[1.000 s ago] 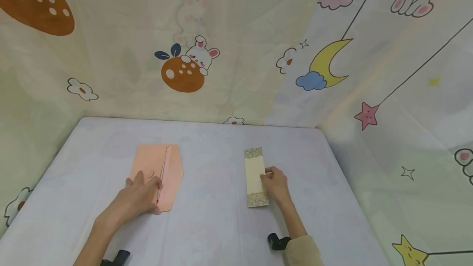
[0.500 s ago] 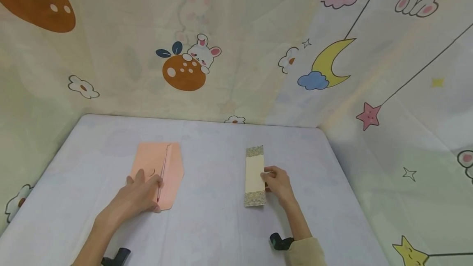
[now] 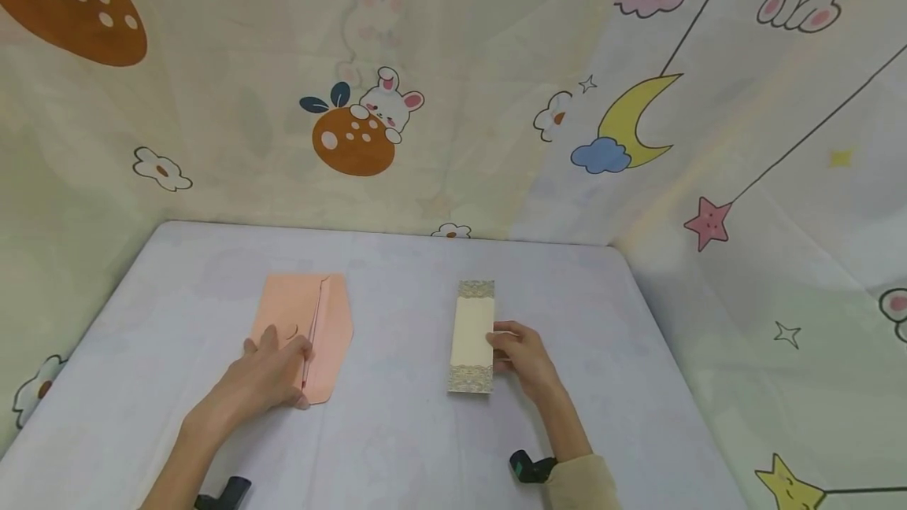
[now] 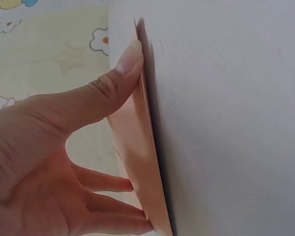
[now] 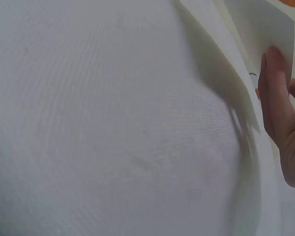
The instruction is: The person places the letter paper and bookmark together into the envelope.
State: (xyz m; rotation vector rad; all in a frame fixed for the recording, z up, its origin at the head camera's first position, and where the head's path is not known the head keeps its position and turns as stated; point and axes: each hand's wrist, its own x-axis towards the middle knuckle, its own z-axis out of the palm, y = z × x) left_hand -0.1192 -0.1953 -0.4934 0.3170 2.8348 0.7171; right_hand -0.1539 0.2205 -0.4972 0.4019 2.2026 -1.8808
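In the head view, with 12 o'clock at the far edge of the white counter (image 3: 400, 321), a peach-pink envelope (image 3: 331, 341) lies toward 10 o'clock. The person's left hand (image 3: 264, 376) rests on it from 7 o'clock, fingers spread and fairly straight; the left wrist view shows the thumb along the envelope's edge and the fingertips on its face. A dark fold line runs the envelope's length.

At the envelope's 3 o'clock, well apart from it, is a cream card (image 3: 472, 333) with mottled bands at its 12 and 6 o'clock ends. The right hand (image 3: 523, 354) pinches its 3 o'clock edge. The right wrist view shows pale panels slanting at different angles; whether the whole card clears the counter cannot be told.

A beige sleeve (image 3: 584, 484) shows at the right hand's 5 o'clock, with a black device (image 3: 531, 467) at 6. Beyond the counter hangs printed cloth (image 3: 468, 124), its yellow moon (image 3: 622, 118) at the card's 1 o'clock.
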